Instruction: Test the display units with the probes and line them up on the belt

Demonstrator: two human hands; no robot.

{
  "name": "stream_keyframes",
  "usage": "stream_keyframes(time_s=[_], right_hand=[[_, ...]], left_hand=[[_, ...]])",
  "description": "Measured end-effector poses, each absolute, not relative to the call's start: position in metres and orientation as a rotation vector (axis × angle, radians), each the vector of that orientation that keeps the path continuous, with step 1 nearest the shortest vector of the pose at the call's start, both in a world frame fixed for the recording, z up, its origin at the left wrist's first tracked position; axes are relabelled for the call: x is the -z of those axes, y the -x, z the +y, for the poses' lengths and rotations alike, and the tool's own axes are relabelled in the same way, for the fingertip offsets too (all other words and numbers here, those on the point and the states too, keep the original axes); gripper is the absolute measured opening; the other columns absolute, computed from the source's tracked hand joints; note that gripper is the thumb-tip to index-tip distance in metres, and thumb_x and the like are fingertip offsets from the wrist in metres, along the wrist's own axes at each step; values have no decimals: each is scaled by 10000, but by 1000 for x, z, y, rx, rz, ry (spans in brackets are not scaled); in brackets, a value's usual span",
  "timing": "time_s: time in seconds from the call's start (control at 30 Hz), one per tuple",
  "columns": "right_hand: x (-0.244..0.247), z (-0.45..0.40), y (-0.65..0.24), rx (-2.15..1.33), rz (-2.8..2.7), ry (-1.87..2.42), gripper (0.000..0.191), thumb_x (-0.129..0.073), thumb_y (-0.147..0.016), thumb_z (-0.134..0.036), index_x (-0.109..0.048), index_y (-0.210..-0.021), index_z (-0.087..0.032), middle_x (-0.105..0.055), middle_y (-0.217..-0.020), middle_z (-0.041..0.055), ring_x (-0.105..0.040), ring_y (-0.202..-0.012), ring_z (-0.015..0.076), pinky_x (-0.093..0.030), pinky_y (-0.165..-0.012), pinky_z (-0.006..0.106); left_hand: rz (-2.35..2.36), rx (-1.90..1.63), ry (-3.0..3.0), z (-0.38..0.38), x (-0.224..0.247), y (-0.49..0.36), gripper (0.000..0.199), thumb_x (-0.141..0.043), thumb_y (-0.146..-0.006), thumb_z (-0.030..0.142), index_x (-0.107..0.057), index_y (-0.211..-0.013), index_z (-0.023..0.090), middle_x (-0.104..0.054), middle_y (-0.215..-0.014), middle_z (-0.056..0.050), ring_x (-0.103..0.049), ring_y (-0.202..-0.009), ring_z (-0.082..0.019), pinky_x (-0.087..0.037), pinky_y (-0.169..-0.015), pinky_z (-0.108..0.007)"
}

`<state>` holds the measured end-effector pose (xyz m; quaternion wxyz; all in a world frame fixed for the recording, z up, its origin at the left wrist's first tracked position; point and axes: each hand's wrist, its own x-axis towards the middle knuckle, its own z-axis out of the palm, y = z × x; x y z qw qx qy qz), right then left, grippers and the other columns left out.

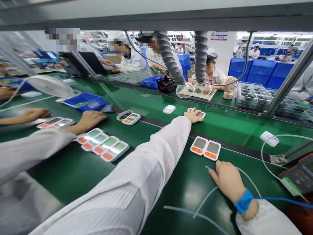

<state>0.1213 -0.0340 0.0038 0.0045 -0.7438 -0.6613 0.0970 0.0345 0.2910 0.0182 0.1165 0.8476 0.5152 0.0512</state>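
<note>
My left arm [156, 156] stretches across to the green belt, where my left hand [193, 115] is closed over a small white device with a grey screen [201, 114]. Its fingers cover most of the device. My right hand [228, 179], wearing a blue wrist strap [244, 201], rests low over the green table, thumb apart from the loosely bent fingers. Nothing is visibly gripped in it. Just beyond its fingertips lie two white devices with grey screens and orange panels, a left one [199, 146] and a right one [212, 150], side by side. Thin white tubing [205, 202] lies around and partly beneath this hand.
Several similar devices [110, 148] lie in a row at left, beside a co-worker's hand [89, 122]. Another device [132, 118] sits near a blue tray [84, 101]. White units [169, 109] [269, 138] lie on the belt. An orange-black instrument [302, 173] stands right. A metal bar crosses overhead.
</note>
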Motion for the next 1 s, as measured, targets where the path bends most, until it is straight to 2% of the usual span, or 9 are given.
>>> stream_keyframes(time_s=[0.13,0.2,0.23,0.3,0.4,0.63,0.8,0.93,1.0], right_hand=[[-1,-34,-124,-249,-2082,2339,254,-578,-1012,-361,-629,-867,-159,-666,-815,94,-666,-845,270,-447,-683,325],[0,-34,-124,-230,-2094,2326,253,-586,-1008,-362,-632,-869,-156,-668,-817,94,-666,-835,268,-447,-687,328],[1,-34,-125,-223,-2098,2322,252,-586,-1008,-362,-634,-876,-153,-671,-825,96,-666,-837,269,-448,-691,330],[2,-34,-125,-213,-2104,2320,252,-583,-1010,-359,-639,-893,-143,-676,-846,104,-667,-852,268,-451,-711,332],[1,-35,-126,-209,-2121,2314,260,-573,-1017,-354,-640,-884,-140,-679,-857,107,-666,-869,259,-454,-741,328],[-2,-35,-125,-187,-2126,2319,271,-568,-1018,-358,-639,-863,-148,-677,-843,106,-666,-857,262,-452,-724,322],[-3,-34,-121,-222,-2082,2332,247,-588,-1008,-357,-654,-926,-134,-688,-889,121,-665,-883,269,-462,-731,321],[-4,-33,-119,-261,-2058,2338,241,-599,-1001,-352,-664,-946,-126,-692,-903,127,-664,-894,275,-475,-732,327],[-4,-33,-119,-275,-2052,2342,244,-598,-1001,-352,-667,-951,-124,-690,-902,128,-664,-893,277,-481,-729,329]], left_hand=[[1470,-207,-2478,237,-28,-38,686,-513,-856,620,-486,-1432,247,-274,-1610,-162,-217,-1469,-433,-214,-1128,-677],[1340,-254,-2536,187,-25,-37,663,-466,-846,712,-510,-1393,340,-272,-1625,-59,-211,-1489,-377,-199,-1173,-621],[1253,-265,-2576,160,-21,-35,719,-496,-796,768,-492,-1400,377,-265,-1630,-33,-188,-1494,-394,-180,-1173,-644],[1122,-238,-2653,114,-11,-28,895,-539,-711,834,-439,-1456,348,-269,-1625,-104,-157,-1472,-507,-157,-1117,-743],[1201,-185,-2659,78,-2,-17,832,-541,-769,749,-447,-1462,298,-345,-1577,-171,-180,-1445,-561,-183,-1077,-768],[1042,-183,-2745,93,-12,-3,706,-706,-662,541,-568,-1306,288,-320,-1593,-148,-400,-1350,-452,-348,-1018,-694],[1006,-202,-2818,125,-15,-10,707,-719,-642,542,-580,-1282,276,-255,-1616,-150,-390,-1343,-439,-382,-999,-660],[1194,-217,-2758,184,-17,-47,695,-699,-653,579,-580,-1279,302,-207,-1639,-86,-336,-1376,-430,-341,-1043,-658],[1272,-198,-2705,215,-18,-70,695,-670,-671,601,-582,-1286,290,-255,-1618,-97,-352,-1361,-433,-355,-1035,-655]])
